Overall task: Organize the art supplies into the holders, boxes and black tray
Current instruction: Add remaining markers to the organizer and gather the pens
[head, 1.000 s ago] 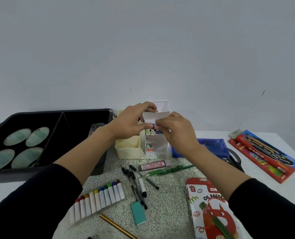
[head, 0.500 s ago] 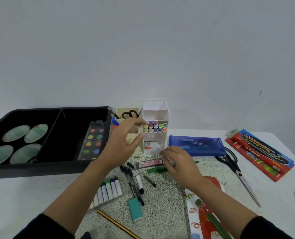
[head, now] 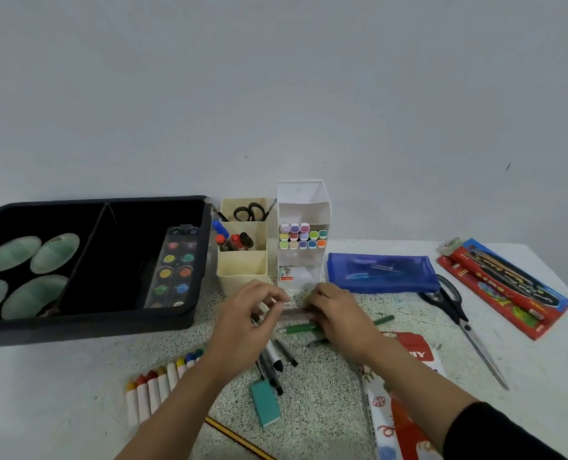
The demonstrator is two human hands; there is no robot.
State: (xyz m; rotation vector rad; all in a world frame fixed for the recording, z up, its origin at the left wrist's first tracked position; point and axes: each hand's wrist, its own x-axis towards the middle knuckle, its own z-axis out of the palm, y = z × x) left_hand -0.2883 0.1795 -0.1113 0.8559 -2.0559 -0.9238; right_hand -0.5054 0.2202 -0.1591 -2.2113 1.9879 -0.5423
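A small flat pink case [head: 296, 315] lies on the speckled mat in front of the white tiered holder [head: 302, 200], which holds several coloured markers [head: 302, 237]. My right hand [head: 339, 318] curls over the case's right end, and my left hand [head: 243, 322] pinches at its left end. Just below the hands lie a green pen [head: 297, 328], several black pens [head: 272, 360] and a teal eraser [head: 265, 403]. A row of oil pastels [head: 156, 383] sits at the lower left. The cream holder [head: 243, 270] holds scissors and markers. The black tray [head: 93, 323] holds a watercolour palette [head: 173, 267].
A blue pouch [head: 382, 273] lies right of the white holder. Beside it are long scissors [head: 458, 313] and a red and blue pencil box [head: 505, 287] at the far right. An oil pastel box [head: 405, 410] lies under my right forearm, with a pencil [head: 239, 439] at the bottom edge.
Both hands left the white holder and came down to the mat. The right reached the pink case first; the left followed and now meets it at the case's left end.
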